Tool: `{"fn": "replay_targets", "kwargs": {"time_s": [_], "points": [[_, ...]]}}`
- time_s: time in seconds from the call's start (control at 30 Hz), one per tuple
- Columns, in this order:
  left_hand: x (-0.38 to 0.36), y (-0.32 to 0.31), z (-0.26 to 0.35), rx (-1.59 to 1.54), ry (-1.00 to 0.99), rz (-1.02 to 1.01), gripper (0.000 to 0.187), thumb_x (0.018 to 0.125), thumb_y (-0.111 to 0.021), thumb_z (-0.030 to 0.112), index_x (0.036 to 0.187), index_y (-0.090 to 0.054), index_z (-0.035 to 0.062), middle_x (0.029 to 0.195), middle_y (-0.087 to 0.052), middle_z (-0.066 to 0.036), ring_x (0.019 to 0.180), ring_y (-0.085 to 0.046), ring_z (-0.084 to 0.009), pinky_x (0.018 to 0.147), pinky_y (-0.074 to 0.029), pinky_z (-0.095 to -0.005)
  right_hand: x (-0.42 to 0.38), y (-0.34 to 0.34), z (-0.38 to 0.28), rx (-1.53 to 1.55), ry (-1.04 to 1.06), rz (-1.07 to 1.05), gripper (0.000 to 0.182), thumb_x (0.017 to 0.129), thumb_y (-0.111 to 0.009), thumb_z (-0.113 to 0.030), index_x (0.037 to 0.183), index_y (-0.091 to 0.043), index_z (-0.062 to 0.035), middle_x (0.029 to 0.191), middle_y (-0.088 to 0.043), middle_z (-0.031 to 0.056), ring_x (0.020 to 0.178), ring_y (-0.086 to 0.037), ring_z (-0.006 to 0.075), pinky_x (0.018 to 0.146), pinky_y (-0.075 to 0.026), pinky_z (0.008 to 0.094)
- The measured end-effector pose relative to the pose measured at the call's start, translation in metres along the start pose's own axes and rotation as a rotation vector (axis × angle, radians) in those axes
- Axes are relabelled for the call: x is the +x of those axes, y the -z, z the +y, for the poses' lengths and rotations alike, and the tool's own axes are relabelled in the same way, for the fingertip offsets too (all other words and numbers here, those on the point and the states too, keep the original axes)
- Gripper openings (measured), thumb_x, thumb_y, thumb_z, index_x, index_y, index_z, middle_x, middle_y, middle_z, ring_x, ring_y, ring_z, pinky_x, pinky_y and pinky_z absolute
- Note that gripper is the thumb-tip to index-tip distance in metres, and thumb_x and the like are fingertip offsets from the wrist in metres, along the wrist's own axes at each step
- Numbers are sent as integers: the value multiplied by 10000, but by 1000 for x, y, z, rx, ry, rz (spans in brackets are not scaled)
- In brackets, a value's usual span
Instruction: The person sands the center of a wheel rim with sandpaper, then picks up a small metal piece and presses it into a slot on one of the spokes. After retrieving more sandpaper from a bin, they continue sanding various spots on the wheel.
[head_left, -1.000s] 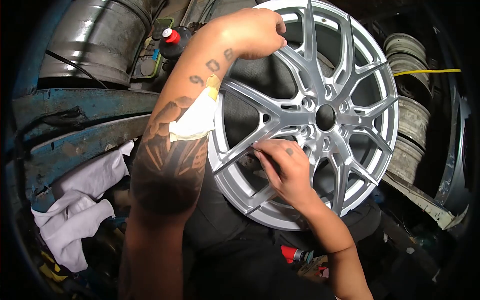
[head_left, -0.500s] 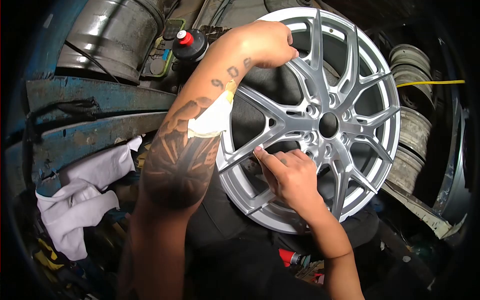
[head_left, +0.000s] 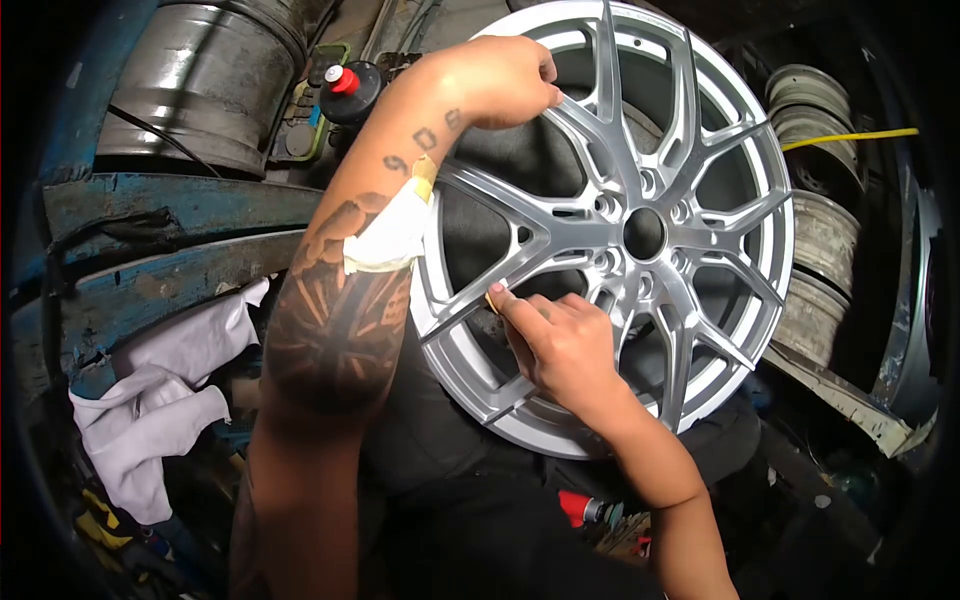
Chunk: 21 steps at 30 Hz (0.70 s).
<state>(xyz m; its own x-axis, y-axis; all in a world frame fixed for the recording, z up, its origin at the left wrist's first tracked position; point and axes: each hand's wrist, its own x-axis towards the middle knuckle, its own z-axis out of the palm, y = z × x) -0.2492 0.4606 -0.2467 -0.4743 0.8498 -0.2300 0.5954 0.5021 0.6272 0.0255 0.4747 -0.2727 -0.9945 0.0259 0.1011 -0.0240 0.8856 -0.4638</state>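
Observation:
A silver alloy wheel [head_left: 570, 236] with split spokes leans, tilted, across my lap. My left hand [head_left: 500, 82] is closed over its upper left rim, the fingertips curled against a spoke. Folded white paper [head_left: 392, 235] is stuck to my left forearm with yellowish tape. Below the hub, my right hand [head_left: 560, 340] is closed, with its thumb pressed at the edge of a lower left spoke. A thin yellowish sliver shows under that thumb, too small to name. The other right fingers are curled behind the spoke, partly hidden.
A black bottle with a red and white cap [head_left: 345, 85] stands behind my left forearm. White cloth [head_left: 150, 400] hangs at left by blue metal beams [head_left: 190, 215]. Bare rims [head_left: 820, 235] are stacked at right, near a yellow hose [head_left: 850, 137]. A red tool [head_left: 575, 507] lies below.
The wheel and both hands appear slightly further left and up in view, along with the background. My right thumb stays at the same spoke, and the yellowish sliver now shows beneath it.

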Motion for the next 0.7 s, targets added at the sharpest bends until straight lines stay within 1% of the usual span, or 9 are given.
{"fn": "replay_targets", "kwargs": {"time_s": [0.03, 0.13, 0.17, 0.27, 0.37, 0.53, 0.6, 0.67, 0.7], "points": [[-9, 11, 14, -7, 99, -54, 393, 959, -683, 353, 1252, -689, 91, 993, -737, -156, 847, -685, -229, 749, -539, -359, 0, 4, -2, 20, -34, -39, 426, 784, -700, -76, 1210, -702, -72, 683, -594, 22, 548, -589, 187, 551, -421, 327], [-2, 6, -1, 24, -21, -4, 388, 961, -684, 345, 1248, -689, 84, 1001, -741, -156, 877, -693, -243, 792, -539, -360, 5, 0, 1, 42, -15, 19, 407, 792, -705, -79, 1199, -708, -77, 678, -598, 17, 546, -594, 187, 550, -425, 328], [-1, 7, -2, 24, -31, 4, 382, 964, -681, 339, 1250, -689, 85, 1011, -744, -157, 903, -704, -262, 817, -540, -365, 3, -5, 3, 39, 9, 77, 369, 809, -762, -46, 1172, -713, -96, 637, -589, 6, 521, -567, 200, 516, -425, 332], [-5, 12, 4, 2, 47, -33, 383, 965, -683, 337, 1252, -690, 83, 1039, -749, -166, 939, -709, -281, 850, -537, -374, 3, 6, -4, 19, -44, -17, 369, 811, -758, -35, 1171, -712, -102, 655, -599, 14, 538, -582, 205, 513, -429, 343], [-2, 12, 5, 10, 34, -63, 414, 949, -663, 357, 1259, -708, 87, 1218, -724, -155, 1152, -678, -317, 1008, -519, -405, 0, -2, 1, 78, -35, 30, 410, 786, -768, -24, 1184, -714, -104, 661, -615, 20, 544, -598, 201, 515, -431, 336], [5, 8, 10, 33, 112, -18, 400, 942, -658, 332, 1254, -714, 89, 1213, -726, -163, 1153, -680, -318, 1008, -523, -404, 2, 18, -5, 75, -28, 14, 454, 781, -764, -8, 1221, -706, -103, 711, -649, 21, 549, -589, 200, 520, -430, 329], [10, 0, -1, 44, 41, 13, 390, 946, -668, 323, 1256, -705, 89, 1111, -725, -157, 1004, -677, -286, 889, -528, -392, 6, 11, -5, 81, -22, 86, 410, 779, -764, -7, 1177, -723, -100, 681, -624, 18, 535, -574, 202, 519, -423, 328], [-3, 14, 1, 25, -126, 52, 383, 955, -688, 321, 1259, -685, 87, 909, -722, -142, 701, -670, -221, 651, -536, -370, 9, 3, 0, 73, -15, 38, 371, 780, -769, -11, 1139, -736, -96, 646, -601, 17, 522, -563, 198, 517, -417, 322], [-8, 18, 7, -40, 41, -36, 390, 953, -686, 319, 1260, -685, 78, 935, -734, -166, 763, -697, -255, 712, -548, -382, 8, 15, -2, 25, -22, -34, 352, 784, -771, -13, 1125, -737, -94, 630, -584, 21, 510, -547, 206, 514, -416, 322]]}}
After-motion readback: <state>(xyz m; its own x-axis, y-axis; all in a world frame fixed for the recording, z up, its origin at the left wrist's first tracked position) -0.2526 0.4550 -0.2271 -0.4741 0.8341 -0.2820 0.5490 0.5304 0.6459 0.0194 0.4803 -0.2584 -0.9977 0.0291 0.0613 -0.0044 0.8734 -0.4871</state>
